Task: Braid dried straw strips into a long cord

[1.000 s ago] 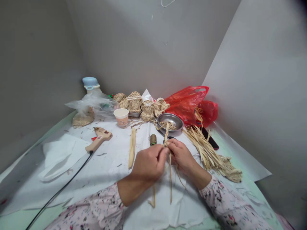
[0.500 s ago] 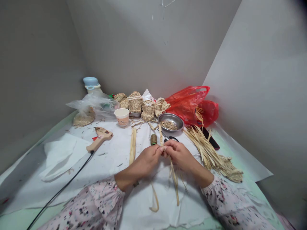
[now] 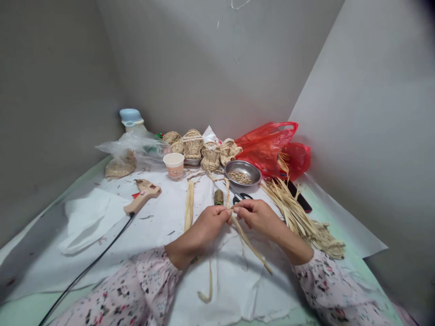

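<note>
My left hand (image 3: 212, 222) and my right hand (image 3: 256, 215) meet at the middle of a narrow straw braid (image 3: 227, 195), pinching its strands between the fingers. The braid rises from my fingers towards a steel bowl (image 3: 243, 173). One long straw strand (image 3: 250, 244) slants from my right hand to the lower right, and another (image 3: 209, 285) lies low on the white cloth (image 3: 234, 280). Just beyond my hands stand a small brown spool (image 3: 219, 197) and black-handled scissors (image 3: 239, 196).
Several woven straw sandals (image 3: 192, 144) stand at the back, near a paper cup (image 3: 174, 165) and a red plastic bag (image 3: 272, 149). A hot glue gun (image 3: 144, 192) with a black cord lies to the left. A loose straw bundle (image 3: 292, 213) lies to the right.
My hands have drawn slightly apart and shifted right. A long strand now swings out to the lower right instead of hanging straight down. The scissors show more fully.
</note>
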Tool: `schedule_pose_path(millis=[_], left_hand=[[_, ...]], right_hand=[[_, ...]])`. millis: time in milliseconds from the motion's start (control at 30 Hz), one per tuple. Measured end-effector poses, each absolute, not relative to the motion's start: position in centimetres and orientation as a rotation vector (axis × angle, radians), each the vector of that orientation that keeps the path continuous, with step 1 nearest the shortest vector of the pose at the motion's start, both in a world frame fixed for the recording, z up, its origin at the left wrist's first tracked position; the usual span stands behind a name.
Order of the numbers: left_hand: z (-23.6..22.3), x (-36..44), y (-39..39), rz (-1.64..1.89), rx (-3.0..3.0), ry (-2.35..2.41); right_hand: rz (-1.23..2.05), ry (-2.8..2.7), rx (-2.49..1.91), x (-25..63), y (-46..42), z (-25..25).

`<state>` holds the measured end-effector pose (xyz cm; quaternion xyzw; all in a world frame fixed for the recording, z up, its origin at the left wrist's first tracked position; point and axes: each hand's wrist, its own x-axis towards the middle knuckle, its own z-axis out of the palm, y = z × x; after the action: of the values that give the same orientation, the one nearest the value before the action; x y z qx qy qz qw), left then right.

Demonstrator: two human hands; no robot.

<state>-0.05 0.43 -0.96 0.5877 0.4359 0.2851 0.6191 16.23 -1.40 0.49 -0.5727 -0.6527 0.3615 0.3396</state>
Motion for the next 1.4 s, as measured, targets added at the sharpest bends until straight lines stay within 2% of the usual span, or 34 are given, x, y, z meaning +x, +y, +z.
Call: schedule_pose_path(millis=[233,500,733,867,1033,1200,1267,1400], left_hand=[[-2.0,0.2,0.4,0.728,1.201,1.019],[-1.3,0.0,0.6,0.735,0.862,0.861],[-1.6,-0.1,0.7,0.777,0.830,0.811],[-1.6,-0.1,0.9,0.819,0.831,0.848],[-1.6,-0.3,1.3,0.868,0.842,0.854],[-1.7,-0.4,1.5,0.864,0.847,0.874],[-1.7,-0.4,1.5,0.864,0.853,0.875],[-1.6,-0.4,1.5,0.858,0.846,0.881]], right_hand=[[0.872,-1.610,-1.641,14.6,-2.8,0.8],[0.149,-1.999,-1.603,12.1,-4.8,-0.7],[-0.151,-2.187,-1.665,11.7,-5.1,-2.1],[-0.136,-2.282,-1.702,11.4,-5.3,-1.6],[0.200,-2.391,-1.627,13.9,-5.3,2.2],[0.026,-2.212,-2.163,20.9,-4.3,5.5],[0.173,-2.149,-2.426,22.9,-3.9,5.8],[0.280,-2.167,-2.448,24.2,-3.3,5.0]])
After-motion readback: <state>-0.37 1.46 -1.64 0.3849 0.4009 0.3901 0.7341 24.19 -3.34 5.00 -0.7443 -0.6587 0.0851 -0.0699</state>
